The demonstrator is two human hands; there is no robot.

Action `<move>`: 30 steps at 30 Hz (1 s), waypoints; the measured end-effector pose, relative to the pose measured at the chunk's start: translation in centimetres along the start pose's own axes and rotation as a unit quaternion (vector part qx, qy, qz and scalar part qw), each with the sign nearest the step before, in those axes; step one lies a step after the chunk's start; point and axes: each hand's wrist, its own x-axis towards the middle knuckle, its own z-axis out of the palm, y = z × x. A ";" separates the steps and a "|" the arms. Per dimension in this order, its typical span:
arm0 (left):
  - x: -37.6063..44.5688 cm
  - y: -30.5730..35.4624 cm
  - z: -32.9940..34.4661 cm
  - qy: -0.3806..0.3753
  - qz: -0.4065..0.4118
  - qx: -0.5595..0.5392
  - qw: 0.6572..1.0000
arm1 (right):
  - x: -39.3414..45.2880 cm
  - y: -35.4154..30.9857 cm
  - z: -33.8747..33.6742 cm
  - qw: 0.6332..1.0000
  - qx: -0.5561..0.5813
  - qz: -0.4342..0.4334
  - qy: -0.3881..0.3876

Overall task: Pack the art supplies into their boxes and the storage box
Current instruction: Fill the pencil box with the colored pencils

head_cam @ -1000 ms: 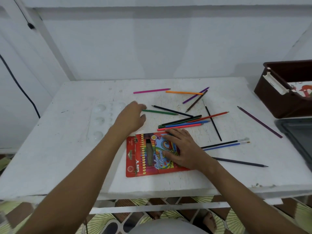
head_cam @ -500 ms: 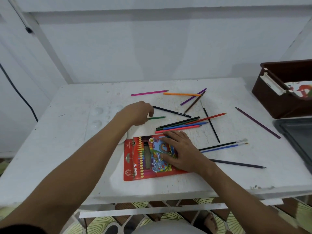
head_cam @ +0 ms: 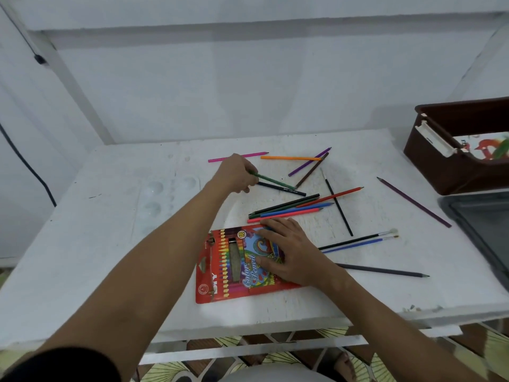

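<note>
A red colour-pencil box (head_cam: 220, 271) lies flat near the table's front edge. My right hand (head_cam: 286, 252) rests on its right part with fingers spread. My left hand (head_cam: 237, 175) reaches past the box and pinches a green pencil (head_cam: 275, 180), whose tip points right. Several loose colour pencils (head_cam: 292, 209) lie in a bunch just beyond the box. Others are scattered further back, among them a pink pencil (head_cam: 248, 156) and an orange one (head_cam: 289, 158). Two paint brushes (head_cam: 358, 240) lie to the right of my right hand.
A brown storage box (head_cam: 440, 172) stands at the right edge with a white case inside. A dark tray (head_cam: 484, 216) lies in front of it. A white paint palette (head_cam: 162, 199) sits on the white table (head_cam: 82, 257) at the left. A purple pencil (head_cam: 413, 201) lies near the brown box.
My left hand has closed on the green pencil and moved it up and away from the box. My right hand has stayed on the pencil box.
</note>
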 end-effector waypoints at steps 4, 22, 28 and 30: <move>0.7 -0.6 1.8 0.015 0.062 0.180 0.982 | 0.1 0.1 0.0 1.000 0.001 0.001 -0.006; -0.1 -2.4 0.1 -0.051 0.083 0.287 0.953 | 0.2 0.2 0.1 1.000 -0.001 0.002 0.001; -6.3 -4.0 -3.2 -0.016 0.054 0.175 0.983 | 0.2 0.4 0.1 1.000 0.004 0.001 0.000; -9.8 -5.4 -4.6 -0.005 0.033 0.138 0.990 | 0.2 0.4 0.1 1.000 0.003 -0.008 0.014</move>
